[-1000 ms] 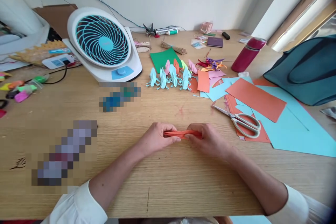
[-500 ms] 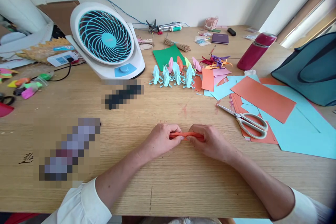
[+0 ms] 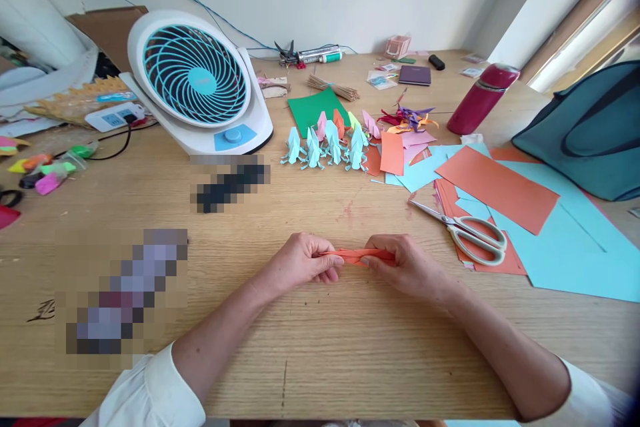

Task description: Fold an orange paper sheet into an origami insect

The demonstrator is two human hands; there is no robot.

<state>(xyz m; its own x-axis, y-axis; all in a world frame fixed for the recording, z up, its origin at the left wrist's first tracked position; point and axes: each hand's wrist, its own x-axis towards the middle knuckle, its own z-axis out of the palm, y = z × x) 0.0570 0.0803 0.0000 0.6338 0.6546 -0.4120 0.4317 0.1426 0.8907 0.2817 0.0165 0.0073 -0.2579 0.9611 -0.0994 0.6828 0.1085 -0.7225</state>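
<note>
2 hands [image 3: 357,263] pinch a narrow, flattened orange paper strip [image 3: 361,255] at its ends.

Both ends of the folded orange paper strip [image 3: 361,255] vanish inside the fingers of the left hand [image 3: 303,263] and the right hand [image 3: 407,265], so its folds there cannot be made out. Left of the left hand, a long object [image 3: 120,299] is blurred into blocks, and a second blurred patch [image 3: 231,183] lies beyond that hand, before the fan [image 3: 196,80]. Far right of the right hand, the teal bag [image 3: 590,130] runs off the edge, as does the blue sheet [image 3: 575,253]. Beyond both hands, the small things along the desk [image 3: 320,347] back edge are too small to identify. Both sleeves are cut off below.
</note>
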